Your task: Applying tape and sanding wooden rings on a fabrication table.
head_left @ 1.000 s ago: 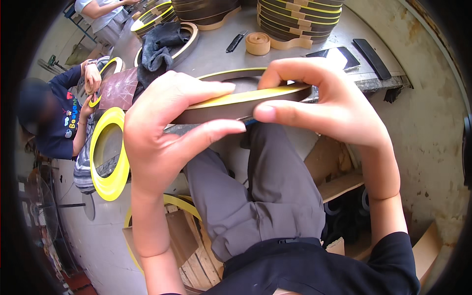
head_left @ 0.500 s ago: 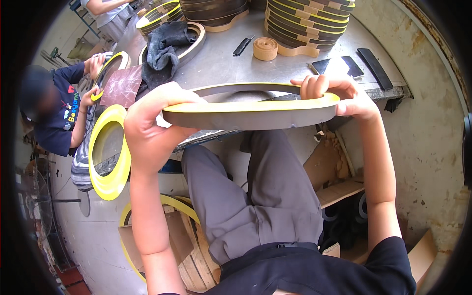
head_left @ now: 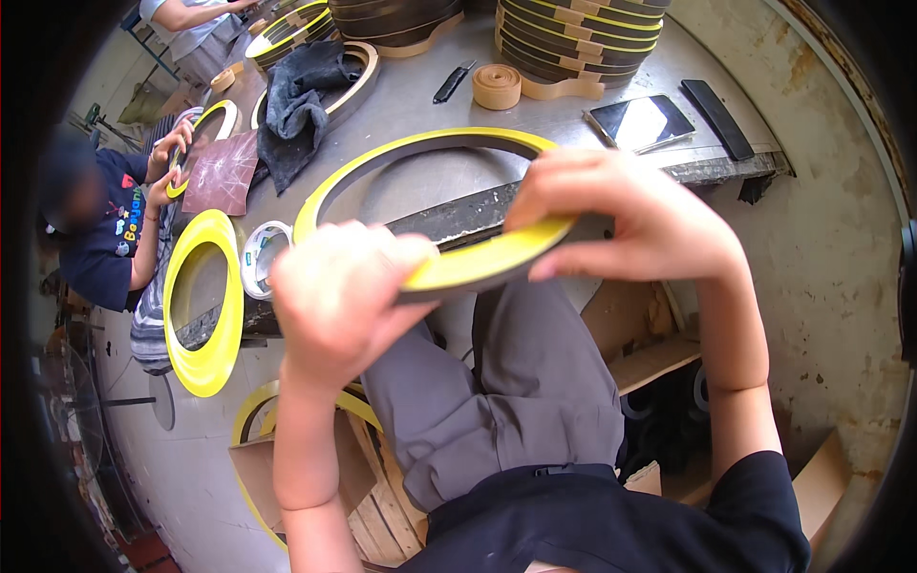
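Between my hands, just off the near edge of the worktable, is a flat ring [head_left: 490, 258] with a yellow face and a dark grey side. My left hand [head_left: 346, 291] is closed round its near left part, with the fingers on top. My right hand [head_left: 611, 215] grips the near right part between thumb and fingers. The ring is tilted so that its opening shows, and its far arc is over the metal tabletop. My hands cover parts of the rim.
On the metal table [head_left: 411, 105] are a cutter knife [head_left: 454, 82], a tan strip roll [head_left: 496, 87], a phone [head_left: 642, 124], a black bar [head_left: 716, 118], a dark cloth [head_left: 298, 105] and stacked rings [head_left: 578, 48]. Another yellow ring [head_left: 224, 353] and a tape roll [head_left: 258, 258] stand left, near a co-worker [head_left: 105, 215].
The ring has tipped from nearly edge-on to showing its opening. Both hands have shifted along the rim toward its near side, closer together. The tape roll at the left has come into view.
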`<state>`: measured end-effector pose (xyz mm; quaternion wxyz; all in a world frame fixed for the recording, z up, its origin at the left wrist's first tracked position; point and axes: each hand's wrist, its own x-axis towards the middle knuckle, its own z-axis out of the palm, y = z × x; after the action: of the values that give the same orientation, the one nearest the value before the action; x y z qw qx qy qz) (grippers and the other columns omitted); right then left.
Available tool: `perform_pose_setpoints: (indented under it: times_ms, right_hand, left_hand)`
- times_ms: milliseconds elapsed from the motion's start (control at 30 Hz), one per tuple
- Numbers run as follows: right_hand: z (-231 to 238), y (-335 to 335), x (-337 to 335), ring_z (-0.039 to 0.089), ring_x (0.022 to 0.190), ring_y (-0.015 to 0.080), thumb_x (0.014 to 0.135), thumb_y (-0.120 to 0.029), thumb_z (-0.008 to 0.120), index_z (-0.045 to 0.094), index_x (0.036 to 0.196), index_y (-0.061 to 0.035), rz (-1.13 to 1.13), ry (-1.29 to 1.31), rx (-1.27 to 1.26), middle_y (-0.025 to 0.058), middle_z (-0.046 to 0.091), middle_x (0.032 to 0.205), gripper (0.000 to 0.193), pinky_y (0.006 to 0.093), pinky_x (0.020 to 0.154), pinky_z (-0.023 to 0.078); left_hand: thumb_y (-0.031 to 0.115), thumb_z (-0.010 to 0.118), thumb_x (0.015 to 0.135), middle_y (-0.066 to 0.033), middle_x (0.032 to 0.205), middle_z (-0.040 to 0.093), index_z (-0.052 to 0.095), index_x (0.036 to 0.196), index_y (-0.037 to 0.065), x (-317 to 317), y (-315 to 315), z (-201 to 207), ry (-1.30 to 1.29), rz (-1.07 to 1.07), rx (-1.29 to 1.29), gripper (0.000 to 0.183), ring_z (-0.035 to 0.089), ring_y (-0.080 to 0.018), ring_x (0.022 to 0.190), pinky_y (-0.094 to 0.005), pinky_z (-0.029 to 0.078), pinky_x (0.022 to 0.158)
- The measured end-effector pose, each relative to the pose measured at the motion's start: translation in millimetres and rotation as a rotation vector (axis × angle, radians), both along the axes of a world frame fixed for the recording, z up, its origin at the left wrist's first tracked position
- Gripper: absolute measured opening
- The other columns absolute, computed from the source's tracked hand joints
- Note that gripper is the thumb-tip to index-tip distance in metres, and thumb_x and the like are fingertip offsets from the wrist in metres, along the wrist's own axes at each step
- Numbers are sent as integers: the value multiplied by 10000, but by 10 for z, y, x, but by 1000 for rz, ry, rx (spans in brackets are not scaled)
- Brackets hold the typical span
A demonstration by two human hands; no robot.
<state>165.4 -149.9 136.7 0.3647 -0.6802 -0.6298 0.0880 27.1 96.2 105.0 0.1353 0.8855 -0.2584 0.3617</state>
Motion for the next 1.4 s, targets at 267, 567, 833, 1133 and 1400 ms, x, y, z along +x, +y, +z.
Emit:
perform_pose_setpoints:
  times_ms: [267,567,833,1133,1400]
  right_hand:
    - [-657,88,-270,581,900,267,695,-129,822,686,948,-75,-73,-173,-80,46,579,902,293,399,815,493]
    - [-658,149,-181,570,941,231,707,-179,806,646,917,-106,-20,-289,-105,25,558,889,274,370,835,444]
    - [-621,183,-78,581,946,229,743,-243,804,666,959,-113,50,-252,-183,17,597,918,288,367,839,453]
    - [-689,155,-86,609,848,211,752,-276,832,777,1030,-156,23,-202,-90,-9,634,901,308,363,824,474]
    - [-506,190,-5,607,937,250,758,-295,827,737,1050,-128,-58,-258,-94,28,634,923,349,372,874,452]
  left_hand:
    - [115,834,619,-99,1011,586,614,930,66,-141,118,-772,231,-27,-54,384,571,-321,959,-429,478,825]
    - [266,801,816,-106,986,588,640,1021,17,148,291,-319,283,366,-344,360,599,-303,964,-400,493,868]
    - [189,779,831,-153,932,641,637,938,-29,435,464,-482,474,689,-380,282,657,-315,805,-395,521,763]
    - [204,767,851,-105,860,636,634,897,-16,456,414,-498,496,767,-496,260,613,-242,705,-362,490,683]
    - [266,733,889,-92,842,606,599,870,28,588,358,-517,397,828,-302,274,624,-298,731,-400,473,669]
